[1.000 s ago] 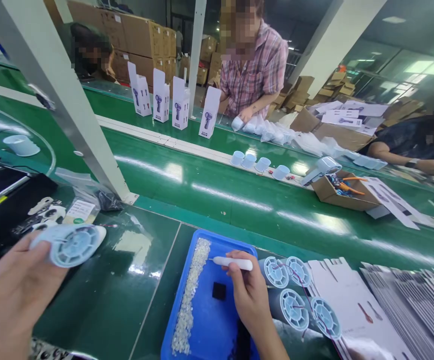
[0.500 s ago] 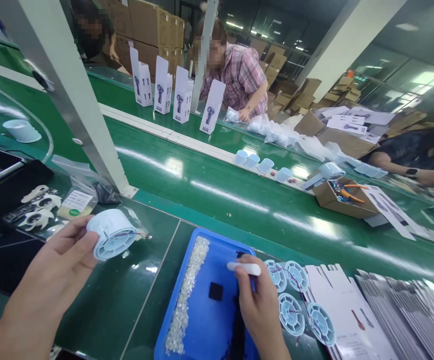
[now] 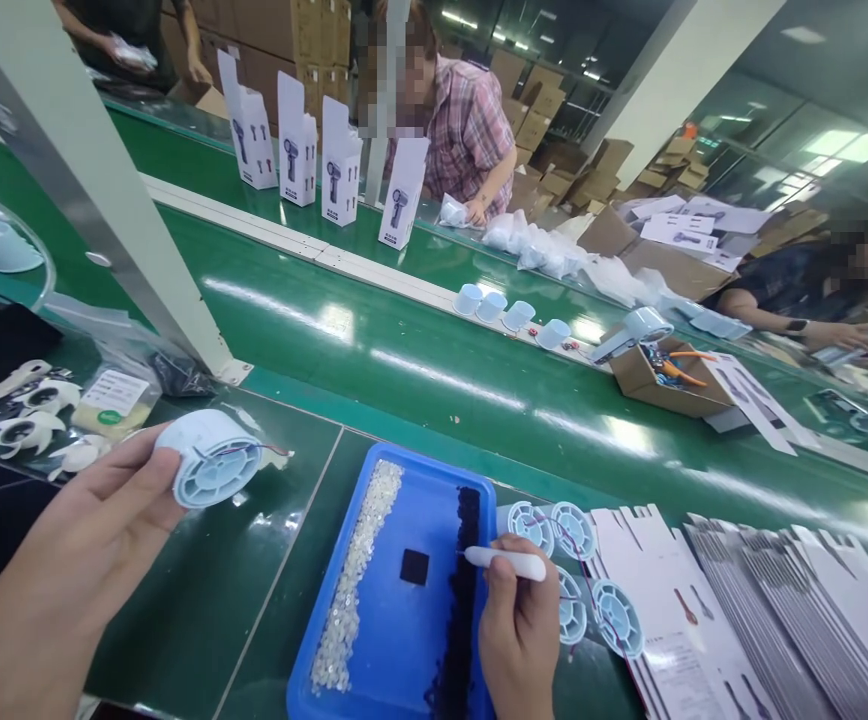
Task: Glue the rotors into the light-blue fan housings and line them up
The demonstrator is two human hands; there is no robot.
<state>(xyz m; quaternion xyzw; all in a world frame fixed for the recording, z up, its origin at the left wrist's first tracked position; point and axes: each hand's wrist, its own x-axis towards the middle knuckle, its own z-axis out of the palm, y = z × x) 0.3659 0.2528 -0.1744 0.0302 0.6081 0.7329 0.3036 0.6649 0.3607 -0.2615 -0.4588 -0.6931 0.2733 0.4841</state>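
My left hand (image 3: 81,560) grips a pale blue round fan housing (image 3: 209,458) with thin wires trailing from it, held above the green bench. My right hand (image 3: 518,625) is closed on a white pen-like tool (image 3: 505,563), its tip at a row of small black pieces (image 3: 464,590) in a blue tray (image 3: 434,478). The tray also holds a strip of small clear beads (image 3: 351,585) and one black square pad (image 3: 414,566). Several more fan housings (image 3: 554,527) lie just right of the tray.
Flat white cartons (image 3: 741,610) are stacked at the right. White impellers (image 3: 29,415) lie on a black mat at the left. Across the green conveyor (image 3: 419,340) stand upright product boxes (image 3: 340,160), pale cups (image 3: 509,315) and a cardboard box with tools (image 3: 666,370). Other people work opposite.
My left hand brought the fan housing rightward toward the tray and turned it on its side. My right hand moved the tool tip from the tray's top to the black pieces.
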